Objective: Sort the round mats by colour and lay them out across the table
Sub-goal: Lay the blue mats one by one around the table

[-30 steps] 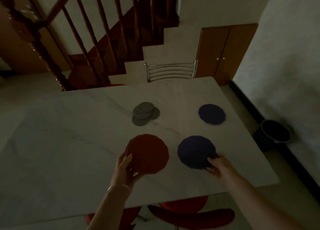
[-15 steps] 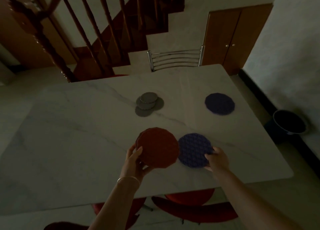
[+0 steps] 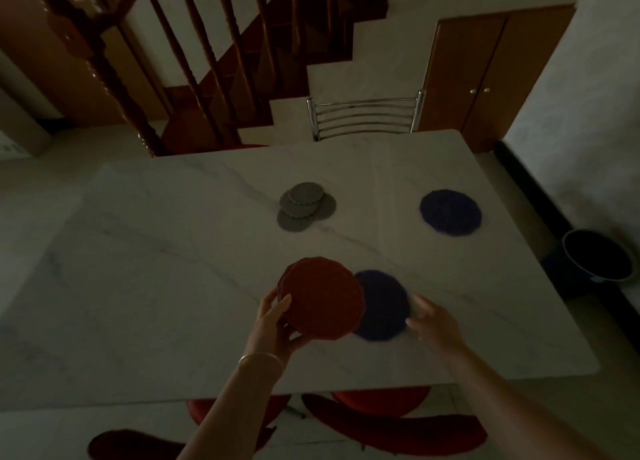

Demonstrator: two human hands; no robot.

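Note:
My left hand grips a small stack of red round mats by its left edge, held just above the white marble table. A blue mat sits partly under the red stack's right side. My right hand is at that blue mat's right edge, blurred, fingers spread, and whether it still touches the mat is unclear. A second blue mat lies flat at the far right. Several small grey mats overlap in a loose pile at the table's middle.
A metal chair back stands at the table's far edge. Red chair seats show below the near edge. A dark bucket stands on the floor to the right. A wooden staircase rises behind.
The near blue mat has slid left under the red stack's edge. My right hand's fingers have loosened and spread at its rim. The red stack shifted slightly right.

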